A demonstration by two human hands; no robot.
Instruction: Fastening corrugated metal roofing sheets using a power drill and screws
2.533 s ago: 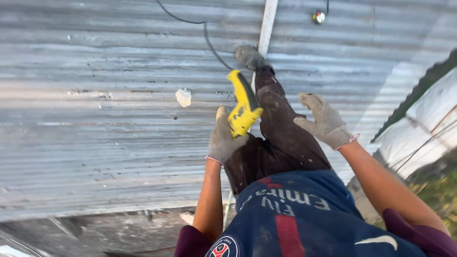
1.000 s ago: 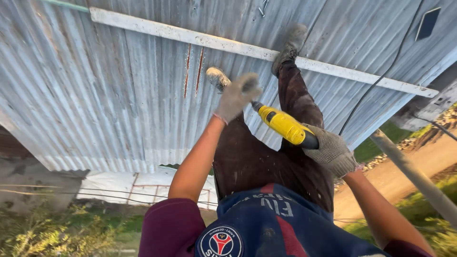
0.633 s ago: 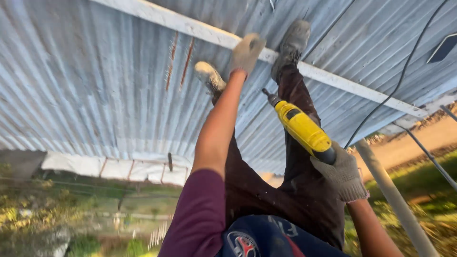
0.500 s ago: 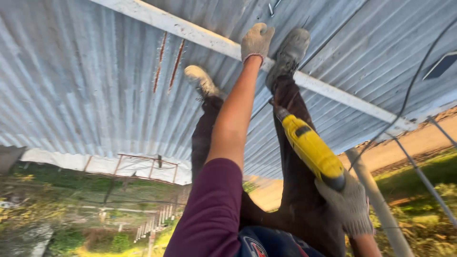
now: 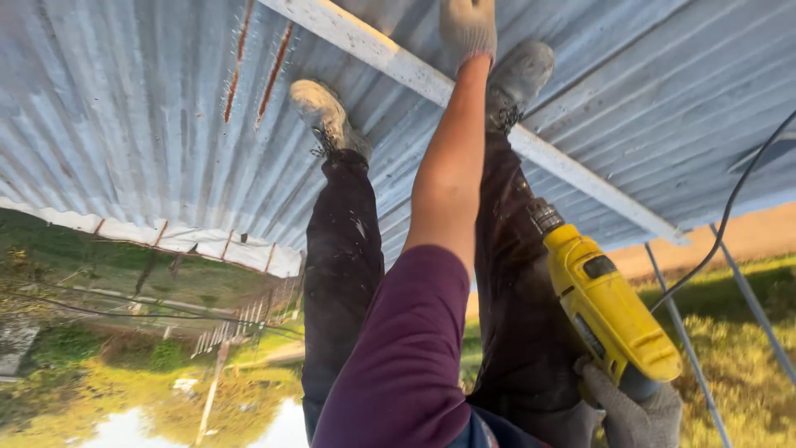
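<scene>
Setting: Corrugated metal roofing (image 5: 149,124) is filling most of the view, with grass and fencing showing beyond its lower edge.
Batten: a pale strip (image 5: 580,174) is running slantwise across the sheets, with two rust streaks near its upper end.
Left hand: the gloved left hand (image 5: 467,29) is reaching far forward to the top edge of the view, past the strip; whether its grip is holding anything cannot be told.
Right hand: the gloved right hand (image 5: 634,411) is wrapping its grip around the handle of a yellow power drill (image 5: 609,311), low at the right.
Drill: its chuck is pointing up along the dark trouser leg.
Cable: a black cord (image 5: 730,216) is trailing across the sheets at the right.
Feet: two dusty shoes (image 5: 319,112) are resting on the sheets, one on either side of the outstretched arm.
</scene>
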